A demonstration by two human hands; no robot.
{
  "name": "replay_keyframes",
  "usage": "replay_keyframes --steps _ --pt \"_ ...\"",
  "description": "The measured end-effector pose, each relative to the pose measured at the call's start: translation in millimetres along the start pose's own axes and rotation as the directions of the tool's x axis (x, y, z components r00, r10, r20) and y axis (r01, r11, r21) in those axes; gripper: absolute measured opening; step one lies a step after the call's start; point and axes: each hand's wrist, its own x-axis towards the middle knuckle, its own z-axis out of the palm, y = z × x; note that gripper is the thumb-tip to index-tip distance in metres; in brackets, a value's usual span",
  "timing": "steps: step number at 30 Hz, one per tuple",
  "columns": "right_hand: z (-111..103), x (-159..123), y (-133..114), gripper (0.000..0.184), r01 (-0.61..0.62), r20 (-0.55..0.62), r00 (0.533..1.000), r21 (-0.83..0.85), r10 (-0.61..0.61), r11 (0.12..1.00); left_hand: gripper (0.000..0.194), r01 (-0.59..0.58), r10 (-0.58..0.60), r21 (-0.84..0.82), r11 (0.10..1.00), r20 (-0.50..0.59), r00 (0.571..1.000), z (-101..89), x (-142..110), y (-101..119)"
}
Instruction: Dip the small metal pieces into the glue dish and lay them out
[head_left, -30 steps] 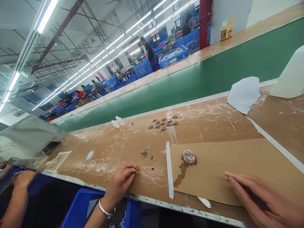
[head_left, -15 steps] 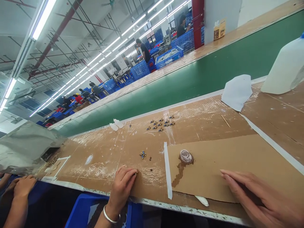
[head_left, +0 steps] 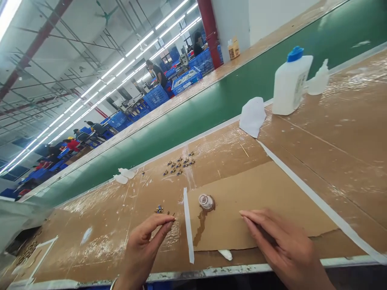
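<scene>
The left hand (head_left: 140, 245) is raised just above the near edge of the tabletop (head_left: 90, 257), its thumb and forefinger (head_left: 160, 220) pinched closed at the tips. Something tiny and dark may sit there, but it is too small to make out. The right hand (head_left: 279, 245) lies open and relaxed, fingers together, with its fingertips on a cardboard sheet (head_left: 256, 213) and nothing in its grip.

A small heap of blue-and-gold metal parts (head_left: 159, 209) lies just beyond the left fingertips. A tidier cluster of the same kind of parts (head_left: 178, 165) sits farther in, toward the far edge of the tabletop. Between the hands, a clear round cup (head_left: 207, 201) stands on the cardboard, with a brown stain (head_left: 199, 229) running toward the near edge.

With pieces this small, a steady pinch at the very tips, kept low and clear of the stain, seems the safest handling.

A strip of white tape (head_left: 188, 225) marks the cardboard's left side. At the far right stand a white bottle with a blue cap (head_left: 292, 82) and a smaller squeeze bottle (head_left: 319, 78). The left wrist is cut off by the bottom of the view, and the parts are too small to identify.
</scene>
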Motion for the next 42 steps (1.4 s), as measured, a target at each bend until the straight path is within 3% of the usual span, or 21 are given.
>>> replay_keyframes --steps 5,11,17,26,42 --pt "-1 5 -3 0.023 -0.032 -0.067 0.997 0.050 0.035 0.998 0.025 0.093 -0.097 0.075 0.993 0.041 0.994 7.2 26 22" --pt "-1 5 -3 0.021 -0.066 -0.120 0.990 0.081 0.075 0.994 0.023 -0.055 0.034 0.227 0.972 0.097 0.995 22.5 54 52" --pt "1 2 -3 0.021 -0.102 -0.143 0.982 0.122 0.120 0.987 0.021 -0.160 0.116 0.332 0.930 0.150 0.982 36.2 63 71" --pt "-1 6 -3 0.020 -0.106 -0.167 0.978 0.134 0.128 0.985 0.014 -0.277 0.215 0.386 0.880 0.196 0.957 44.2 69 79" --pt "0 5 -4 0.021 -0.108 -0.173 0.976 0.139 0.131 0.984 0.015 -0.288 0.203 0.404 0.868 0.239 0.949 42.9 72 75"
